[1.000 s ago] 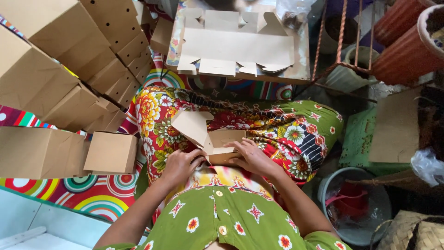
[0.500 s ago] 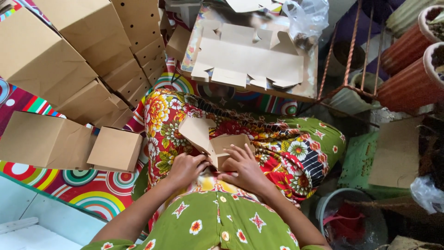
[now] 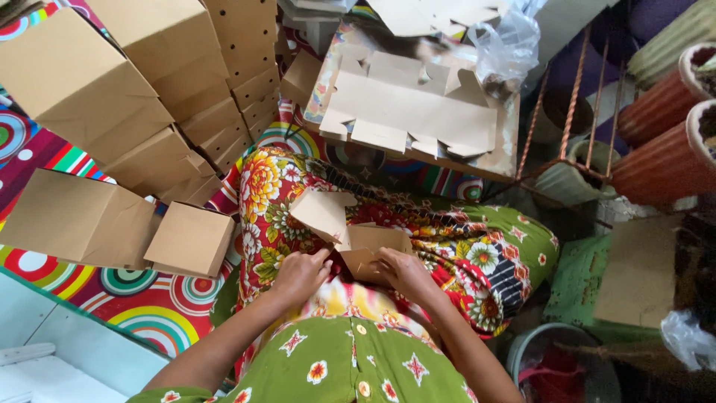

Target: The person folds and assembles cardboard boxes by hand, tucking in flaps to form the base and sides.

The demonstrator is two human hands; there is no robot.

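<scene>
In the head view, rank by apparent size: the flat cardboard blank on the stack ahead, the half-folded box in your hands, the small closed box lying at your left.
1. Flat cardboard blank, clearly largest.
2. Half-folded box and small closed box look about alike; the hands hide part of the folded one, so no ranking between them.

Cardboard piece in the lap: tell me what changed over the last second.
Both hands, left hand and right hand, have folded the cardboard piece further; its flap now stands more upright. Both hands kept their grip. The finished boxes and the flat blank look unmoved.
</scene>
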